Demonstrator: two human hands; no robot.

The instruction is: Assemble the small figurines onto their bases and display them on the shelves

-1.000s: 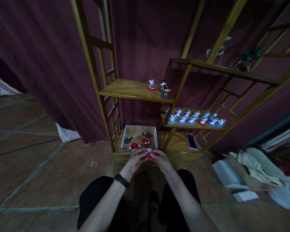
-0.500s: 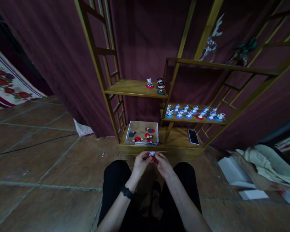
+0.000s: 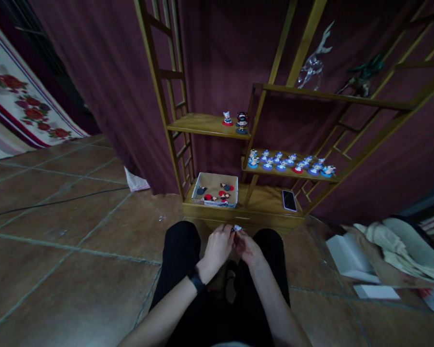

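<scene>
Between my knees, both hands meet around a small figurine (image 3: 237, 228) with a pale head. My left hand (image 3: 220, 243) lies over its left side with bent fingers. My right hand (image 3: 246, 246) grips it from the right and below, and its base is hidden by the fingers. Just beyond my hands, a cardboard box (image 3: 196, 188) on the bottom shelf holds several dark-haired figurines on red or dark bases. Above it, the left shelf (image 3: 202, 126) carries a white-haired figurine (image 3: 227, 118) on a red base and dark-haired figurines (image 3: 242, 123).
Several blue and purple figurines (image 3: 282, 165) stand in rows on the right shelf. A phone (image 3: 289, 200) lies on the bottom board. Higher up are a clear deer ornament (image 3: 312, 70) and a green ornament (image 3: 365, 77). White boxes (image 3: 350, 258) and cloth lie on the floor at right.
The figurine has been tilted over to the right in my hands, and its red base no longer shows. My left hand has turned more over it. The camera view has shifted slightly.
</scene>
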